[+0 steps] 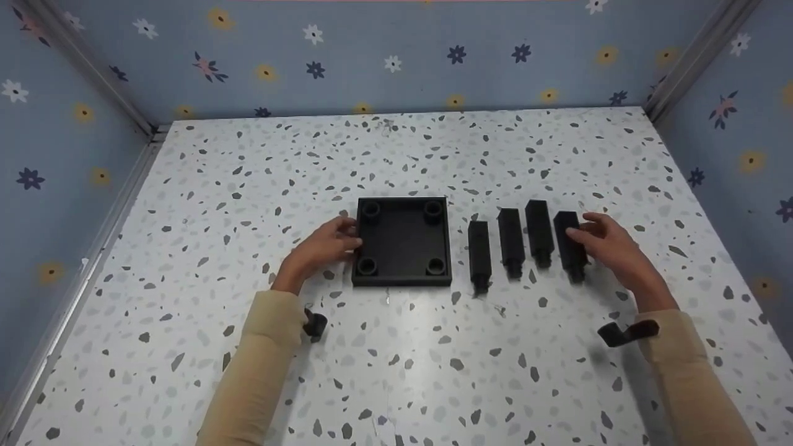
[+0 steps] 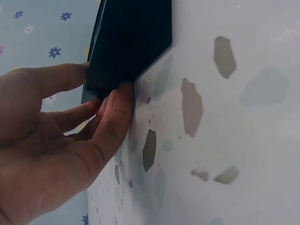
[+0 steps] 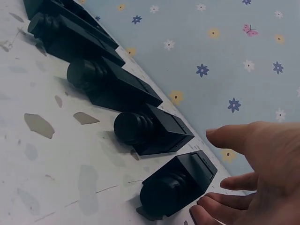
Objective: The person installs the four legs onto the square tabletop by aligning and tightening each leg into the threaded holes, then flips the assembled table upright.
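black, matte and square, one shallow tray (image 1: 403,238) lies flat to the right of my left hand (image 1: 317,251), touching its fingertips. a raised rim encloses a flat floor and four round, hollow sockets (image 1: 367,267), one per corner. my left hand is relaxed: fingers lightly bent, thumb apart from them, resting against the tray's near-grip wall.

four black blocks (image 1: 512,241) lie in one row between the tray and my right hand (image 1: 613,248). each is a long, square-section bar with one narrower, round, ringed end turned toward me. the outermost block (image 1: 571,254) is nearest my right hand, just inward of it. my right hand is spread: thumb and fingers stand apart at that block's outer side. whether a fingertip makes contact, i cannot tell.

under both grips extends one table (image 1: 403,359), white with grey, chip-shaped speckles. two beige cloth sleeves (image 1: 257,371) cover my forearms behind the hands. beyond the grips stand three walls (image 1: 409,37), blue with a flower print.
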Tool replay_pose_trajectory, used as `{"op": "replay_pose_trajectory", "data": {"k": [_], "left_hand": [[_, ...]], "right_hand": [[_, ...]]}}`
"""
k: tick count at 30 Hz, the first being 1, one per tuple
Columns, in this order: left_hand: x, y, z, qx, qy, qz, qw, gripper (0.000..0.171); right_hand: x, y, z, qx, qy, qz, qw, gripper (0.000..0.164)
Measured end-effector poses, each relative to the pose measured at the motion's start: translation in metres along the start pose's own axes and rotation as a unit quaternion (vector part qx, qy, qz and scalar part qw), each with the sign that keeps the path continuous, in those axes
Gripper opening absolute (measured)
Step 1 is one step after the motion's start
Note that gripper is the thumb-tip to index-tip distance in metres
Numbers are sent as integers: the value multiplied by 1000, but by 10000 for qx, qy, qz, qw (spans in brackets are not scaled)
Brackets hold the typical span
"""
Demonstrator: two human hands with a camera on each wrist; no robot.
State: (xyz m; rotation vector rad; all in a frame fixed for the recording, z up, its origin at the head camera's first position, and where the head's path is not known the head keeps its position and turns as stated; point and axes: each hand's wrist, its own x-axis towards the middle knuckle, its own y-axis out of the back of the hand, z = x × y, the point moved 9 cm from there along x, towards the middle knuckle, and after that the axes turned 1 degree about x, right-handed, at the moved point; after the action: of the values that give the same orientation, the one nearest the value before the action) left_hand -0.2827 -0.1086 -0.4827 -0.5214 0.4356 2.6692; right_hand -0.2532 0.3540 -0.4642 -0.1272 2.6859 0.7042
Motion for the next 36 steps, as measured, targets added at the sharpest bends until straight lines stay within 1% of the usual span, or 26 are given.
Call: {"op": "replay_pose_trajectory", "data": {"k": [4, 10, 19, 24, 31, 36], "left_hand": [[-1, -1, 2, 14, -17, -16, 10000, 55], [-2, -1, 1, 39, 51, -9, 10000, 53], [-2, 0, -1, 129, 43, -61, 9999, 58], [-1, 0, -1, 140, 63, -45, 9999, 57], [-1, 0, 0, 160, 88, -84, 9998, 58], [-1, 1, 1, 218, 114, -56, 9997, 59]], "right_hand": [[2, 0, -1, -328, 77, 166, 9993, 94], [4, -1, -2, -549, 45, 241, 9982, 94], [5, 6, 2, -667, -45, 190, 9976, 86], [5, 10, 3, -653, -126, 188, 9976, 81], [2, 14, 4, -537, -237, 351, 9977, 74], [3, 16, 5, -582, -325, 462, 9967, 74]]}}
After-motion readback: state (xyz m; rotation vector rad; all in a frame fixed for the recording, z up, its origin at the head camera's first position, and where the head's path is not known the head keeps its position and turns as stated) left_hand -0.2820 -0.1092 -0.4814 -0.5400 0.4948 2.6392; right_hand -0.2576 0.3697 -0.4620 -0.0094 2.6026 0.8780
